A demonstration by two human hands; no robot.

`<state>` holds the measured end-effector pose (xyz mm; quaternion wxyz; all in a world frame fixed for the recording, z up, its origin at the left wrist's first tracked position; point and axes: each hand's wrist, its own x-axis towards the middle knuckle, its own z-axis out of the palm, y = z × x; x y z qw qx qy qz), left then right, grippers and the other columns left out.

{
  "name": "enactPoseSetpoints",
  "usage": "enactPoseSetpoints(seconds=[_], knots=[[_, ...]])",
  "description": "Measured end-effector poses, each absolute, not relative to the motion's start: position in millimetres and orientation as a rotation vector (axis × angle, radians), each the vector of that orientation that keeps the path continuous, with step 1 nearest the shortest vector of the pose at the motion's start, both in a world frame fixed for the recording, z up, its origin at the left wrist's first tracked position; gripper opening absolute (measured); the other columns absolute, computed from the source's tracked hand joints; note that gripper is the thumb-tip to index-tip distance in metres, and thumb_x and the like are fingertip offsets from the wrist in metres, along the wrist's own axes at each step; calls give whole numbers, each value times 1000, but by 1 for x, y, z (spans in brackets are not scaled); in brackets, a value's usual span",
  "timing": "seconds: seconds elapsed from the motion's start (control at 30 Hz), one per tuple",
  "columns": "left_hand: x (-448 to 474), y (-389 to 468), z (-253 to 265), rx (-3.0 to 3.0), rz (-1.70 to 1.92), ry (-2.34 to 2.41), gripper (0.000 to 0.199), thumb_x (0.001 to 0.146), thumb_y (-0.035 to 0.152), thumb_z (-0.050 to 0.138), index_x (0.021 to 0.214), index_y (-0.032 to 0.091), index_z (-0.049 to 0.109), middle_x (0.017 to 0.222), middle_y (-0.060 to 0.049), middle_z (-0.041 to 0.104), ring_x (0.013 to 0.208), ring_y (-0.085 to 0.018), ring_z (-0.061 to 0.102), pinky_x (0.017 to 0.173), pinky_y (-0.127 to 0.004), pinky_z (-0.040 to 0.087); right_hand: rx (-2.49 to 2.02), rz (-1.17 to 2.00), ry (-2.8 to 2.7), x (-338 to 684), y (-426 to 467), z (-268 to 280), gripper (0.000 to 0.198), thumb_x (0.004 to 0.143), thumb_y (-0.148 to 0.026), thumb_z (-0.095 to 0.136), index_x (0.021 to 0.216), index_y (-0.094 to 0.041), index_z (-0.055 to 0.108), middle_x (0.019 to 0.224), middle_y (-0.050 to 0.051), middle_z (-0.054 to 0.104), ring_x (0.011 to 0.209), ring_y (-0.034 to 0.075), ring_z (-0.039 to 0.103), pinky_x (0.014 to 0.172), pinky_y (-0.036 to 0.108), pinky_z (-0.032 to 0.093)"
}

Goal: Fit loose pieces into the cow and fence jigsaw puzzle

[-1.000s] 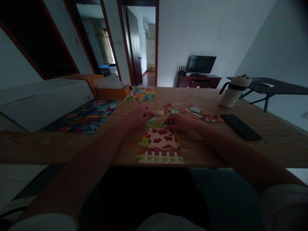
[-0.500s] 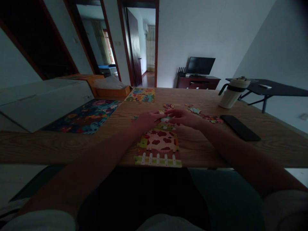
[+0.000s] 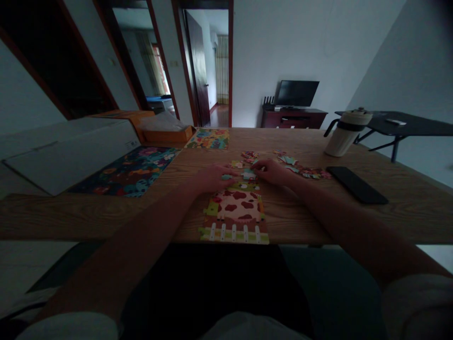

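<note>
Wooden counter (image 3: 354, 222): left hand (image 3: 212, 177) pinched a teal piece (image 3: 226, 177), right hand (image 3: 271, 171) pressed another piece (image 3: 248, 175) at the cow puzzle (image 3: 235, 212) top edge; grip closure unclear, seating needs alignment.

No legible text, label, brand, number or sign is found in this view. The large white cardboard box (image 3: 67, 151) at the left of the wooden table carries a small dark printed mark near its right edge, but it is too small and dim to read.
</note>
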<state>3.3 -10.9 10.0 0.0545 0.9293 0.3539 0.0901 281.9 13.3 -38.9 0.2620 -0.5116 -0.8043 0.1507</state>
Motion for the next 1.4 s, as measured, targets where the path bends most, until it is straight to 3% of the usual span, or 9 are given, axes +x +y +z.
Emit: enactPoseSetpoints(seconds=[0.2, 0.37, 0.7, 0.9, 1.2, 1.4], knots=[[-14, 1, 15, 2766, 244, 1132, 39, 97, 41, 54, 130, 25, 68, 135, -5, 65, 121, -22, 60, 107, -33, 41, -1446, 342, -2277, 281, 8, -37, 30, 92, -24, 58, 116, -20, 75, 101, 6, 77, 76, 17, 67, 74, 27, 49], [-24, 9, 13, 2729, 144, 1153, 41, 91, 47, 62, 124, 24, 72, 135, -8, 66, 121, -25, 61, 107, -36, 42, -1411, 437, -2237, 285, 10, -37, 30, 92, -24, 58, 116, -20, 76, 107, 6, 77, 87, 19, 68, 81, 29, 50], [-22, 15, 5, 2679, 86, 1090, 42, 87, 50, 67, 118, 24, 75, 134, -9, 66, 118, -25, 63, 104, -35, 44, -1484, 719, -1961, 286, 5, -27, 29, 88, -32, 63, 110, -18, 76, 89, 5, 75, 70, 15, 60, 68, 29, 48], [-22, 16, 3, 2671, 102, 1124, 45, 85, 53, 67, 119, 24, 74, 136, -8, 65, 119, -25, 62, 105, -35, 43, -1497, 720, -1971, 287, 3, -24, 27, 90, -31, 62, 109, -19, 77, 94, 6, 75, 76, 16, 62, 73, 29, 49], [-23, 15, 5, 2646, 71, 1129, 48, 85, 56, 65, 121, 25, 73, 139, -8, 63, 121, -26, 61, 104, -33, 43, -1431, 454, -2246, 277, 0, -28, 23, 92, -23, 58, 103, -20, 78, 100, 8, 77, 84, 20, 68, 80, 31, 50], [-24, 15, 6, 2628, 69, 1121, 60, 78, 62, 71, 126, 26, 71, 142, -9, 61, 124, -27, 59, 107, -35, 40, -1380, 310, -2451, 269, -11, -23, 33, 95, -44, 59, 112, -20, 76, 110, 12, 75, 97, 26, 69, 90, 35, 49]])
